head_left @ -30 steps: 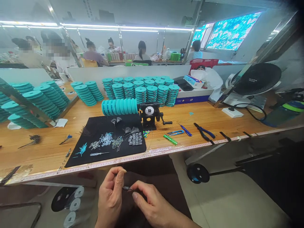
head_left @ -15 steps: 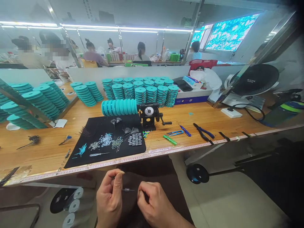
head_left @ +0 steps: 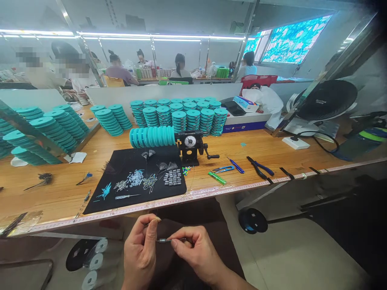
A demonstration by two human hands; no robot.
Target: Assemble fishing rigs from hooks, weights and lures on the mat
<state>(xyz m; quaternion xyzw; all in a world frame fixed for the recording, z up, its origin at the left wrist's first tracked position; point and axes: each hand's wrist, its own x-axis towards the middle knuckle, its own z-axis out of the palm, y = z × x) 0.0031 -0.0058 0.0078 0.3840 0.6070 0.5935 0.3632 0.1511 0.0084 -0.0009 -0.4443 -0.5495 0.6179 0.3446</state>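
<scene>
Below the table's front edge, a small grey cylindrical sinker point(head_left: 162, 240) spans the gap between my two hands. My left hand point(head_left: 140, 249) is closed, its thumb beside the sinker's left end; what lies under its fingers is mostly hidden. My right hand point(head_left: 195, 249) pinches the sinker's right end with thumb and forefinger, the other fingers curled. On the black mat point(head_left: 121, 161) above lie similar grey sinkers point(head_left: 173, 177), clear small pieces point(head_left: 135, 177), metal bits point(head_left: 121, 185), teal slivers point(head_left: 105, 191) and fanned bundles of fine strands point(head_left: 162, 166).
Behind the mat stands a black hand-crank winder point(head_left: 190, 145) carrying teal spools point(head_left: 152, 137). More spool stacks point(head_left: 193, 117) line the back. Pliers point(head_left: 260, 167), blue snips point(head_left: 223, 169), a blue pen-like tool point(head_left: 236, 165) and a green tube point(head_left: 217, 177) lie right. Several people sit beyond the partition.
My right hand has moved left and its thumb and forefinger have closed onto the sinker's right end. My left hand is almost where it was.
</scene>
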